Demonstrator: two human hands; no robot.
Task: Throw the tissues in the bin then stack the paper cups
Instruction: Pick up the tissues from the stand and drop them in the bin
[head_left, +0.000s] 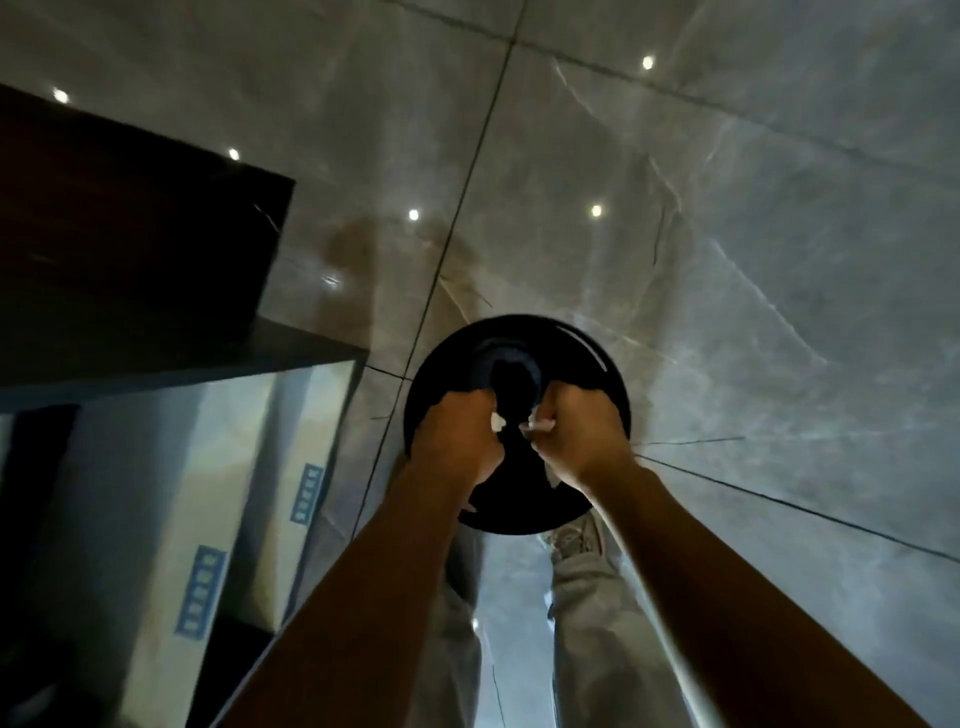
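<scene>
A round black bin (582, 358) stands on the tiled floor directly below me, seen from above, with its dark opening in the middle. Both my hands hover over the bin's near half, fists side by side. My left hand (453, 435) is closed on a crumpled white tissue (497, 421), of which a small bit pokes out by the thumb. My right hand (576, 434) is closed on another white tissue (537, 426), showing at the fingertips. No paper cups are in view.
A dark wooden table (130, 234) fills the upper left, with cardboard boxes (218, 499) beneath its edge. Glossy grey marble floor tiles (727, 234) spread to the right and ahead. My legs and a shoe (576, 540) stand just behind the bin.
</scene>
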